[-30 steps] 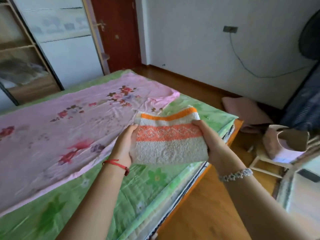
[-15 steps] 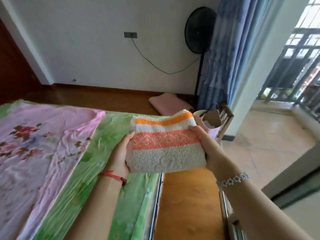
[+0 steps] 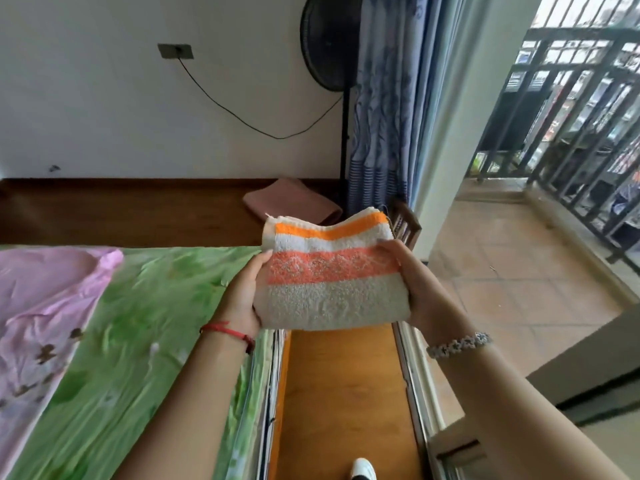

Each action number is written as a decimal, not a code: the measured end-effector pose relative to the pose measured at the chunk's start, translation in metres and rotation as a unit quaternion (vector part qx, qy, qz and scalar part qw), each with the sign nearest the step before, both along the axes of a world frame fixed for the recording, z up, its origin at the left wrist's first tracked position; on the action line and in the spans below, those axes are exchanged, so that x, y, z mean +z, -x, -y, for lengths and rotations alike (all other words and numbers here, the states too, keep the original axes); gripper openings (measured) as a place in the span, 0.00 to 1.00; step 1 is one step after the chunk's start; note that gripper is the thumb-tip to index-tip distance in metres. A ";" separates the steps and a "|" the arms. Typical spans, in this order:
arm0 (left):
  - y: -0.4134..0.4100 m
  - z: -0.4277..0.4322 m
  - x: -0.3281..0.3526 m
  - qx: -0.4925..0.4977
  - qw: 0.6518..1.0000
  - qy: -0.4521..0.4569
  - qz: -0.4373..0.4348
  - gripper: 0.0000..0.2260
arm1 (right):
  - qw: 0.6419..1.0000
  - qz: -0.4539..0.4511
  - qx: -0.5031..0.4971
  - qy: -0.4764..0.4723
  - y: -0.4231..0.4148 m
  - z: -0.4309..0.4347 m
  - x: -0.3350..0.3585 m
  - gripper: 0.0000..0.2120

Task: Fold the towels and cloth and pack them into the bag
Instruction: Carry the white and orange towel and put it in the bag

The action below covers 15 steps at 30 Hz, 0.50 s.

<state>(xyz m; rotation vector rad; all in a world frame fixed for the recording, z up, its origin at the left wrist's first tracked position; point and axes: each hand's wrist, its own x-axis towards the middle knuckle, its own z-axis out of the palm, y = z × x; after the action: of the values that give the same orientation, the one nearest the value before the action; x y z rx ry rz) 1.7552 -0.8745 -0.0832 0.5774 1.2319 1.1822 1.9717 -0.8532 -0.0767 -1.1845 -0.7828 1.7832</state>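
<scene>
A folded white towel (image 3: 332, 299) with orange stripes is held in the air past the bed's right edge, above the wooden floor. My left hand (image 3: 242, 299) grips its left side and my right hand (image 3: 415, 285) grips its right side. A pink floral cloth (image 3: 45, 299) lies spread on the green bedsheet (image 3: 156, 323) at the left. The towel hides the bag. Behind the towel's top right corner a wooden chair (image 3: 405, 220) peeks out.
A folded pink item (image 3: 287, 202) lies on the floor by the wall. A black standing fan (image 3: 329, 46) and a blue curtain (image 3: 384, 116) stand behind it. At the right a sliding door track (image 3: 415, 375) opens onto a tiled balcony with a railing (image 3: 571, 116).
The view has swung right, from the bed and wardrobe toward the curtain and balcony. Both hands carried the folded towel off the bed to the right; the pink bag has become hidden behind it.
</scene>
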 end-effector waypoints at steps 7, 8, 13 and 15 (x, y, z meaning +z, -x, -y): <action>-0.035 -0.087 0.004 -0.005 1.000 0.001 -0.003 0.12 | 1.000 0.022 0.014 -0.005 -0.040 -0.085 0.005 0.23; -0.039 -0.097 0.003 -0.010 1.000 0.004 -0.003 0.12 | 1.000 0.025 0.013 -0.002 -0.045 -0.094 0.003 0.23; -0.052 -0.150 -0.005 -0.030 0.999 0.012 -0.014 0.12 | 0.999 0.027 -0.004 0.022 -0.061 -0.139 -0.006 0.23; -0.056 -0.173 -0.010 -0.046 0.999 0.022 -0.012 0.12 | 0.999 0.027 -0.015 0.028 -0.064 -0.157 -0.012 0.24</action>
<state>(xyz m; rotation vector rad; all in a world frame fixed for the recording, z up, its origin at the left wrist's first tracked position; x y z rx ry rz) 1.8109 -0.7010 -0.0934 0.6111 1.2365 1.0722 2.0359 -0.6965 -0.0886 -1.2797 -0.7467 1.7663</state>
